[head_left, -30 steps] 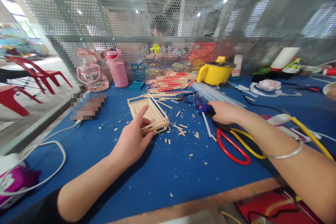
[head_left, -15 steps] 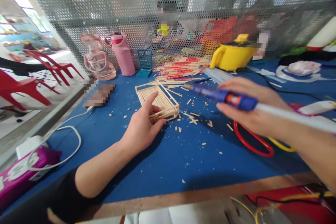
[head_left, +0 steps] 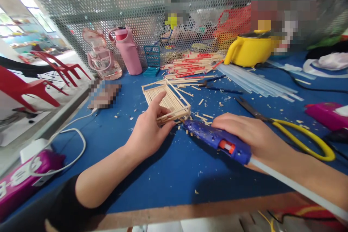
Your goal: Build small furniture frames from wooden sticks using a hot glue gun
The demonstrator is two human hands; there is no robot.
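My left hand [head_left: 150, 127] grips the near edge of a small frame of thin wooden sticks [head_left: 165, 98], thumb below and fingers inside it. The frame has a slatted floor and low stick rails. My right hand [head_left: 244, 134] is wrapped round a blue hot glue gun [head_left: 212, 136], with a long translucent glue stick [head_left: 293, 185] coming out of its back. The gun's nozzle is at the frame's near right corner; whether it touches cannot be made out. Scissors with yellow handles [head_left: 304, 136] lie beyond my right hand.
Behind the frame lie a pile of red-marked sticks [head_left: 193, 65], dark pliers [head_left: 217, 86] and several glue sticks [head_left: 252, 79]. A yellow pot [head_left: 248, 50], pink bottle [head_left: 127, 52] and clear jug [head_left: 103, 61] line the mesh. A purple power strip [head_left: 29, 177] is at left. Stick scraps litter the table.
My right hand has brought the glue gun down and left to the frame's corner, uncovering the scissors and glue sticks. My left hand keeps its hold on the frame.
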